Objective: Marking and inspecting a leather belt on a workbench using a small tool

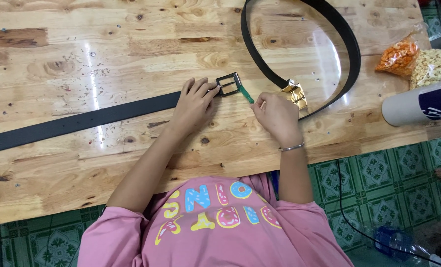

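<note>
Two hands on the black belt (82, 120) at table centre: left hand (195, 104) pins the strap end at the dark buckle (229, 84), right hand (276, 114) pinches a green-handled tool (246, 94), probably a screwdriver, needing steady tip alignment next.

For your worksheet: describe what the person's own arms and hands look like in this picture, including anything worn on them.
Both forearms are bare. Short pink sleeves of a T-shirt cover the upper arms. The right hand has a thin silver bangle at the wrist. The left hand wears nothing; no gloves or rings are visible.
</note>
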